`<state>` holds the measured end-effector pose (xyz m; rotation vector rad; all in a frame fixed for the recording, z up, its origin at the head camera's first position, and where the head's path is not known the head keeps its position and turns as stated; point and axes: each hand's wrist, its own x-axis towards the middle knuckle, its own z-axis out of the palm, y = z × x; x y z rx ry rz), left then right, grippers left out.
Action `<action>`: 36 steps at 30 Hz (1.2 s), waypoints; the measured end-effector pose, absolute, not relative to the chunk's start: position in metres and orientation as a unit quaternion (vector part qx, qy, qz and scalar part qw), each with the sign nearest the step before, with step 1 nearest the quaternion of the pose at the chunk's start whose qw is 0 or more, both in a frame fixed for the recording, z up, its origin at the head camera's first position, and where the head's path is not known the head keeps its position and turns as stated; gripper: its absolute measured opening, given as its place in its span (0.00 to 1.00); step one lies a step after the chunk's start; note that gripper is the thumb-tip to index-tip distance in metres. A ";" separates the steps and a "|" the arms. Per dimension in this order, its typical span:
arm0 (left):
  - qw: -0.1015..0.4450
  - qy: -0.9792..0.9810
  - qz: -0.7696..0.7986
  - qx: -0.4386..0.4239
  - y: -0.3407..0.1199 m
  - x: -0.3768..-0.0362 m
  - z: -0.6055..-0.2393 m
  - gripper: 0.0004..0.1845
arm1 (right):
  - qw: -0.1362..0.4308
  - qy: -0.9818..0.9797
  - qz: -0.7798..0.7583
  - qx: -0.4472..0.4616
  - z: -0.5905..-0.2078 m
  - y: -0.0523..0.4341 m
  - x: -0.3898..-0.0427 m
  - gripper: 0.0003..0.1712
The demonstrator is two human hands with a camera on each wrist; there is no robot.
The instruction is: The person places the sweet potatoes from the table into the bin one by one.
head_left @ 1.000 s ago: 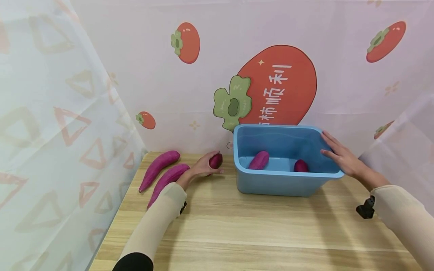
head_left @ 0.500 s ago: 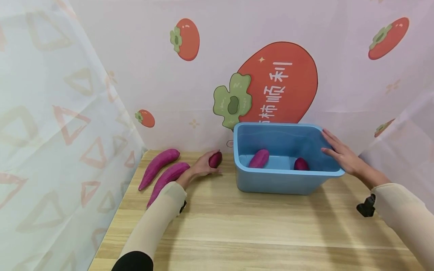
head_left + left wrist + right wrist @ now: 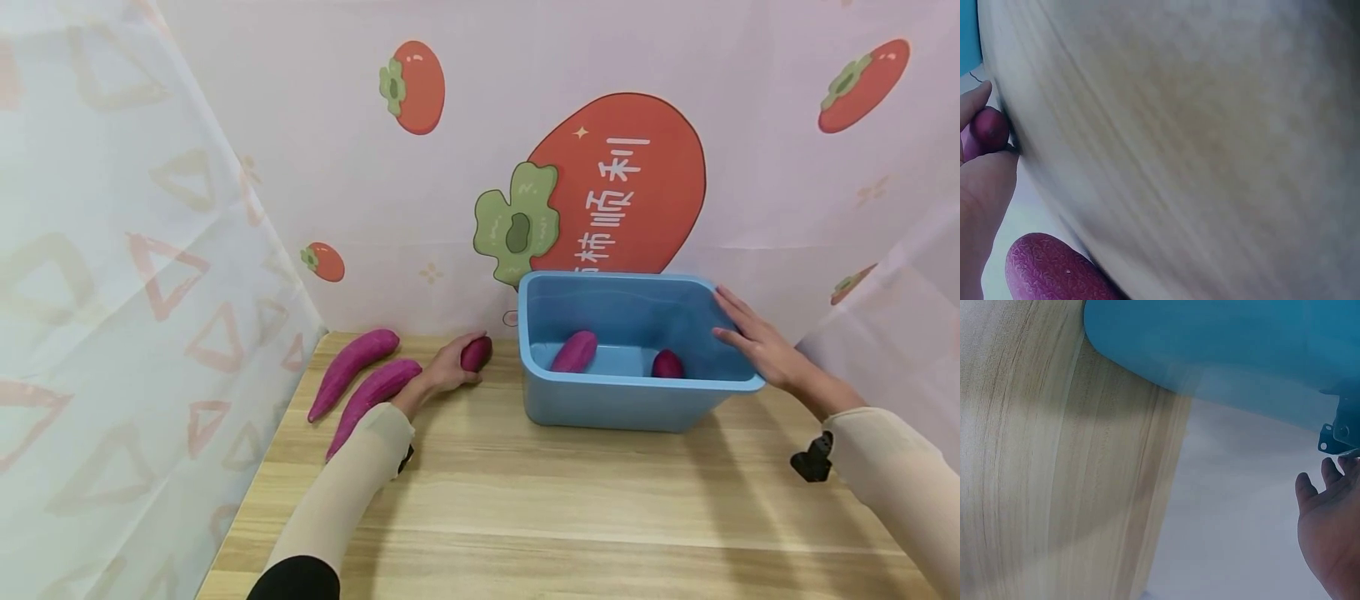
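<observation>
Curled around a short purple sweet potato (image 3: 477, 353) on the table (image 3: 570, 508), our left hand (image 3: 442, 371) sits just left of the blue bin (image 3: 622, 404), whose right rim our flat right hand (image 3: 757, 346) steadies.

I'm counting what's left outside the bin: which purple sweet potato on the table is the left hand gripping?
The short, rounded purple sweet potato nearest the blue plastic bin; the left hand curls around it. The two long purple sweet potatoes lie untouched farther left.
</observation>
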<state>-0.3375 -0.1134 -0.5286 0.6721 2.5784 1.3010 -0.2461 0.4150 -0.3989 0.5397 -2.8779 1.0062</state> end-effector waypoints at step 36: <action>0.063 0.849 0.491 0.186 -0.122 -0.334 -0.520 0.47 | 0.020 -0.929 0.326 0.174 -0.399 0.416 -0.246 0.41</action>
